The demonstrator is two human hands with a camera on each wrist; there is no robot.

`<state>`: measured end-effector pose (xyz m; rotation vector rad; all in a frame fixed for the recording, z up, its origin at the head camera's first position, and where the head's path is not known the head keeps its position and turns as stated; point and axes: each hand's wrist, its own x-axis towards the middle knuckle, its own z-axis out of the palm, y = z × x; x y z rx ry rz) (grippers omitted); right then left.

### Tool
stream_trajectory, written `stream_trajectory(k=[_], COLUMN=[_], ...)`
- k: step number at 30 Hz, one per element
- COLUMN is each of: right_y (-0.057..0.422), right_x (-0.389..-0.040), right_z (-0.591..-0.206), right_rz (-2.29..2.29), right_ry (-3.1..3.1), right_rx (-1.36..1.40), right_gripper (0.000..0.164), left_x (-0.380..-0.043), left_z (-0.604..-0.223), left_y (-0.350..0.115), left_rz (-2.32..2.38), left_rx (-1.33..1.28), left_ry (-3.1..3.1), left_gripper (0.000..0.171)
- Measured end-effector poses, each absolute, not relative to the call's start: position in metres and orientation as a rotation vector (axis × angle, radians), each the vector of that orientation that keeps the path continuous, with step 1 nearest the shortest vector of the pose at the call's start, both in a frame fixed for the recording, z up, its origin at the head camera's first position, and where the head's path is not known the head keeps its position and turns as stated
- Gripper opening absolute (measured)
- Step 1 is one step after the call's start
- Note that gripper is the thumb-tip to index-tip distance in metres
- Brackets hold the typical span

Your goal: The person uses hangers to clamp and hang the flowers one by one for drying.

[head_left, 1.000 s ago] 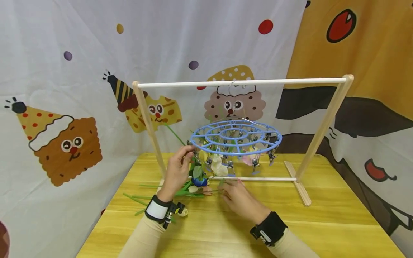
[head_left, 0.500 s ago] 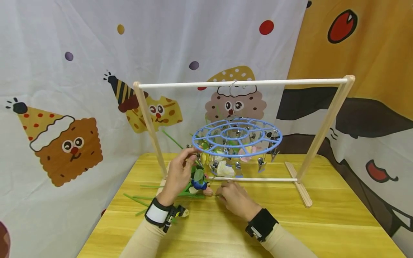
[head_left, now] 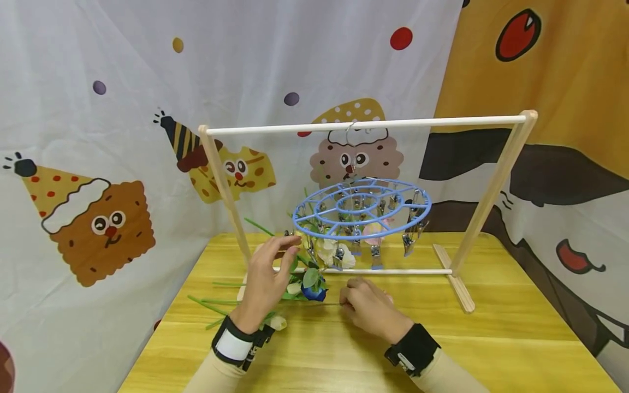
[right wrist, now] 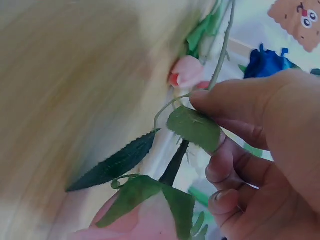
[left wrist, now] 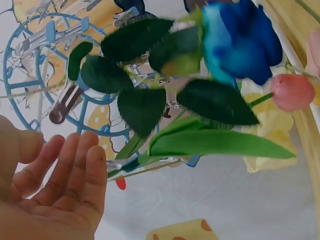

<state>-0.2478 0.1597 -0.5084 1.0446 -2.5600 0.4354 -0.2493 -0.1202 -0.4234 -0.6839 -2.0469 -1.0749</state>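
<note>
In the head view my left hand (head_left: pixel 265 278) is beside the left edge of a blue round clip hanger (head_left: pixel 361 237). Its fingers are extended and hold nothing, as the left wrist view shows. Close to it, a blue rose (head_left: pixel 314 291) with dark green leaves hangs head-down below the hanger; whether a clip grips its stem I cannot tell. My right hand (head_left: pixel 371 308) is low over the table, in front of the hanger. Between thumb and fingers it pinches the thin stem of a pink rose (right wrist: pixel 145 215), whose bloom is nearest the right wrist camera.
The hanger hangs from the white top bar (head_left: pixel 366 124) of a wooden stand, with metal clips (head_left: pixel 375 256) dangling all round. White flowers (head_left: pixel 346 256) hang under it. Green stems (head_left: pixel 211 303) and a white bud (head_left: pixel 277 323) lie at the left of the table (head_left: pixel 442 349).
My left hand has drawn slightly away from the hanger's edge, leaving the blue rose a little further right. The hanger has turned and its clips swing. My right hand has shifted slightly right.
</note>
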Motion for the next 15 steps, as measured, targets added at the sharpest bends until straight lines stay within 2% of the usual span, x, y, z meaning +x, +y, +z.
stream_trajectory(k=[5,15], right_y=[0.178,0.212], right_x=[-0.237,-0.220], right_z=[-0.498,-0.481], right_rz=[0.450,0.594], right_ry=[-2.575,-2.621], right_rx=[1.017,0.944], right_gripper=[0.018,0.028], left_x=[-0.247,-0.232], left_z=[-0.421,-0.411], left_y=[-0.126,-0.139], left_rz=[-1.024,-0.998], left_rx=[-0.774,-0.960], left_ry=[-2.021,-2.445], left_gripper=[0.013,0.011])
